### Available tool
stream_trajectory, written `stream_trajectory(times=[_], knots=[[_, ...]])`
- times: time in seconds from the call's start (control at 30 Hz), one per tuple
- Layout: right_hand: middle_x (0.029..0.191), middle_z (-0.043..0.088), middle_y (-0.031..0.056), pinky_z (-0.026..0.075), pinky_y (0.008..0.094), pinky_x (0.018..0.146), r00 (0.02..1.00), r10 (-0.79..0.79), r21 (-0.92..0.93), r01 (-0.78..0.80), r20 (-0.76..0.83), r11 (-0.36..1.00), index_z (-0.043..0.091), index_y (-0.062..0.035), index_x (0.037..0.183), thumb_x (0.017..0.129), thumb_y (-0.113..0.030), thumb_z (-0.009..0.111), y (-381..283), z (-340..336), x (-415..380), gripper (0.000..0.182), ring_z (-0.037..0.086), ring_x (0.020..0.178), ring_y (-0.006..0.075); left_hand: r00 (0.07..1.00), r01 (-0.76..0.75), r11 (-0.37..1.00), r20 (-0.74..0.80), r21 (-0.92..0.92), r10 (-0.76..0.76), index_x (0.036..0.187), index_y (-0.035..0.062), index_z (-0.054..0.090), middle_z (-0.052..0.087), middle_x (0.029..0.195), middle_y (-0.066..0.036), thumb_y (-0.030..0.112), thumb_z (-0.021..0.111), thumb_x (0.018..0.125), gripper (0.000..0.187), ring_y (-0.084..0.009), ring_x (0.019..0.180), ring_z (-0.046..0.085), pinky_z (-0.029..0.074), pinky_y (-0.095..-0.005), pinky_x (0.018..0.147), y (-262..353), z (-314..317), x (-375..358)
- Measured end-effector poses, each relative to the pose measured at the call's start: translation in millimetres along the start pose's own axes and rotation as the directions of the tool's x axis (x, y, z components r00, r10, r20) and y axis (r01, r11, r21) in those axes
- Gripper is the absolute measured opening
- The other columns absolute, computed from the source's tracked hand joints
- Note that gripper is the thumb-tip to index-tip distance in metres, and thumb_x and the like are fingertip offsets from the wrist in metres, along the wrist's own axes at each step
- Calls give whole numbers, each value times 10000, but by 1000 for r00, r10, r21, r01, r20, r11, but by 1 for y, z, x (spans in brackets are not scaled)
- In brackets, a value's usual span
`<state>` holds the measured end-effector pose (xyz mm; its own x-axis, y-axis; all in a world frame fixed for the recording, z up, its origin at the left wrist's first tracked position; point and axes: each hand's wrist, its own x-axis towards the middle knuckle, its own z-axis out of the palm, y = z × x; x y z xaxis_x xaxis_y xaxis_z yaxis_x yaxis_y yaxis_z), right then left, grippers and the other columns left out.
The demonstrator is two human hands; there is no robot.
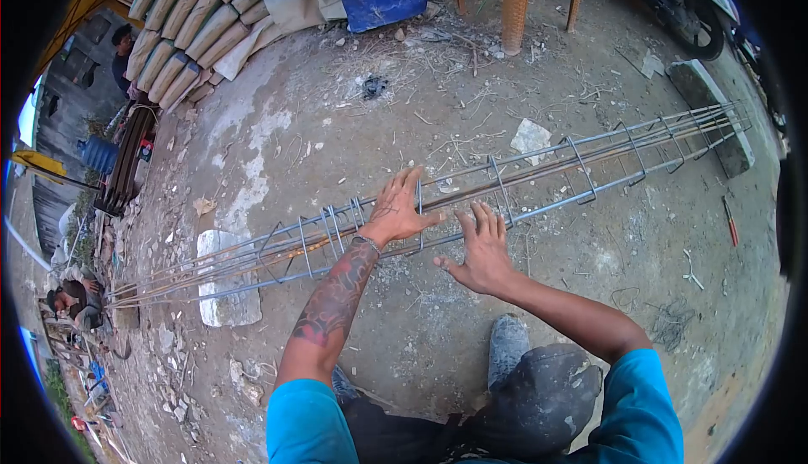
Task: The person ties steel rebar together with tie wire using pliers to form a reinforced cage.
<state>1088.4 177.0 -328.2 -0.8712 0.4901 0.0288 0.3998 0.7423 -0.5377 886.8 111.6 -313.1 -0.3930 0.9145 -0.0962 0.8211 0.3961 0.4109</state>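
Note:
A long rebar cage [547, 206] runs across the ground in front of me, made of thin steel bars with square stirrups. My left hand [396, 212] is over its middle, fingers stretched out and thumb pointing right beside a stirrup [420, 199]. Whether the palm presses on the bars cannot be made out. My right hand [485, 255] is at the near side of the cage, palm down with fingers spread, the tips close to the near bar. Nothing shows in either hand. Several stirrups are bunched just left of my left hand.
A concrete block [715, 119] lies under the cage's right end, a pale slab [231, 306] under its left part. Red-handled pliers [732, 224] and tangled wire [672, 326] lie right. Stacked sacks [198, 22], a chair [515, 10] and a motorbike [690, 18] stand behind. Two people are left.

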Motion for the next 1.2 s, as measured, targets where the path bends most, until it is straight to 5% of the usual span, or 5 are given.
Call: stream_trajectory(times=[0.33,0.6,0.8,0.93,1.2], knots=[[1472,209,296,57,621,1117,965,263,-272,-251,8,929,262,-65,1437,707,-682,650,-13,19,14,1031,114,1411,448,895,-445,893,29,59,444,1485,124,217,148,1471,-331,715,820,360,1407,-505,1343,237,203,-557,1114,-41,13,-14],[1479,224,270,169,529,1140,932,360,-341,-327,36,881,292,-89,1440,670,-749,642,-13,13,16,1072,160,1401,441,883,-468,883,-70,-37,465,1450,111,306,234,1445,-308,673,806,449,1252,-467,1343,255,188,-589,1097,-48,21,-12],[1480,236,243,214,496,1141,901,430,-25,-430,55,903,284,-86,1445,822,-671,549,-19,-1,11,895,212,1392,408,886,-464,875,-63,-136,460,1340,72,452,261,1429,-303,697,789,477,1117,-448,1337,274,184,-581,1103,-53,17,-8],[1465,260,255,183,492,1147,911,412,-307,-398,-22,865,285,-63,1439,833,-661,538,-13,20,12,889,209,1390,413,897,-440,890,-100,-122,430,1280,-21,457,292,1407,-286,728,760,519,1110,-425,1333,288,201,-543,1112,-50,19,-8],[1474,248,269,97,532,1151,917,394,-341,-388,-54,856,289,-62,1439,736,-789,514,-11,23,18,1037,169,1410,408,895,-426,904,-171,-46,413,1277,-28,426,319,1361,-279,689,764,545,1078,-453,1249,333,260,-540,1068,-45,26,-14]])
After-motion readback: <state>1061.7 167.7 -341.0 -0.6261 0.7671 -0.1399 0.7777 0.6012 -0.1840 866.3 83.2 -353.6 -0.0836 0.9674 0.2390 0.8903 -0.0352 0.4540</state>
